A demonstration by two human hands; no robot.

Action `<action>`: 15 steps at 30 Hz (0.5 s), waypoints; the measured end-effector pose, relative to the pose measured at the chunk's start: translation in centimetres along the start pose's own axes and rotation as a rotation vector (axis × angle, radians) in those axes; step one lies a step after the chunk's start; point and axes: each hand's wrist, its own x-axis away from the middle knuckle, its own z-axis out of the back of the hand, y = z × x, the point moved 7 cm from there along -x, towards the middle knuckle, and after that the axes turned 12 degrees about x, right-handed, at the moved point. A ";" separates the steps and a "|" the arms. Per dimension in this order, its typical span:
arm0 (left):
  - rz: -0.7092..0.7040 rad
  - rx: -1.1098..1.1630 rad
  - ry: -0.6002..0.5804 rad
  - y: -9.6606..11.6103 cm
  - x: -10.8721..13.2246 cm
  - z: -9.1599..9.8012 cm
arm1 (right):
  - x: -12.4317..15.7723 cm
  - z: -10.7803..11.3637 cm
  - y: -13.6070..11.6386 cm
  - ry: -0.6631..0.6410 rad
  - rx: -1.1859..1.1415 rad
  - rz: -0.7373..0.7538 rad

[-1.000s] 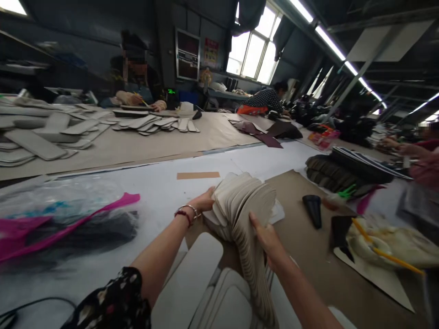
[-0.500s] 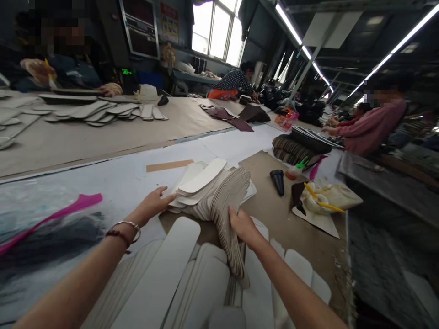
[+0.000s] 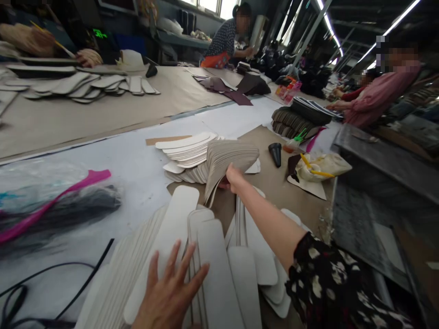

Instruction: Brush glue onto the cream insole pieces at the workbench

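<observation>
The right hand point(image 3: 233, 179) is closed on a thick, drooping stack point(image 3: 229, 161) of insoles at mid-table, beside a fanned pile point(image 3: 187, 148) to its left. The left hand point(image 3: 169, 292), fingers spread, presses flat on the near insoles point(image 3: 219, 269) laid out in rows. Judging by this, much is spread and the stack remains.

Hands of the wearer: two, left hand point(image 3: 169, 292) and right hand point(image 3: 233, 179). Fanned insole stack point(image 3: 219, 160): one; piece count cannot be told. Flat white insoles point(image 3: 212, 260), near: several, overlapping. Black cone point(image 3: 275, 153): one. Other people: at least three, far and right. Pink strip point(image 3: 58, 201), left: one.
</observation>
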 end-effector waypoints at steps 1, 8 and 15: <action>0.029 -0.005 0.003 -0.1 0.1 -0.3 | 0.5 0.1 0.2 0.000 0.000 -0.042; 0.024 0.040 -0.050 -0.3 0.2 -0.4 | 6.4 3.3 1.7 -0.064 0.113 -0.099; -0.028 -0.057 0.011 0.5 0.5 0.0 | 15.0 13.1 7.6 0.048 0.265 -0.168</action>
